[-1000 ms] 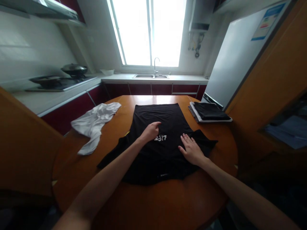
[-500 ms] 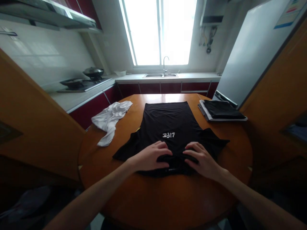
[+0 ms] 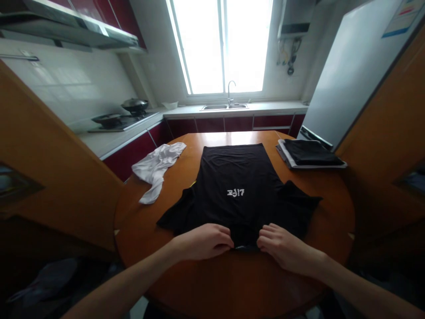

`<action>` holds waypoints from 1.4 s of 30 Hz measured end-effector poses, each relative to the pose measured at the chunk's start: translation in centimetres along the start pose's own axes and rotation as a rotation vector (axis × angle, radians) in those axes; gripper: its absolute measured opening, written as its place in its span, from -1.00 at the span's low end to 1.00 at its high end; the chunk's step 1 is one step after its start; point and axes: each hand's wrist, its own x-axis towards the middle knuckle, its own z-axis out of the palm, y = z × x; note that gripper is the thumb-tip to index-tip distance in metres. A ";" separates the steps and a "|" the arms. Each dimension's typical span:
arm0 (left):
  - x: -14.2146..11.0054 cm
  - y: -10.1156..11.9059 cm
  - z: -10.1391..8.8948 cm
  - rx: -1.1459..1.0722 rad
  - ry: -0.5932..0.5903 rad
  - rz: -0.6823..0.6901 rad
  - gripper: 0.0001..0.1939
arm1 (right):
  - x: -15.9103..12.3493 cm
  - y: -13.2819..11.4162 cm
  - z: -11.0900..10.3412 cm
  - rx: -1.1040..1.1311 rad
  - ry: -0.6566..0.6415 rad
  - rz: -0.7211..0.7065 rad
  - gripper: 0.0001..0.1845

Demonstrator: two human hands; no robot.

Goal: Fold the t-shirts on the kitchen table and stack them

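Surface: round wooden desk | Room: sink below window | Item: black shirt, spread at desk centre | Grip: left hand, right hand pinched on near neckline | Markings: inverted white print, apparently "LIFE"; refrigerator label illegible

Beyond the hands, a two-pane window is admitting bright daylight, which is glaring on the far edge of the round wooden bench. Below the window, a white counter is spanning the wall above dark red cabinets. Far left of the hands, a range hood is hanging before a glossy white wall. Far right of the hands, a pale refrigerator is standing beside a wooden panel.
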 end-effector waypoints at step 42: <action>8.9 -28.0 -7.1 0.294 0.297 -0.982 -0.21 | 16.1 28.0 -1.3 -0.173 0.034 0.818 -0.26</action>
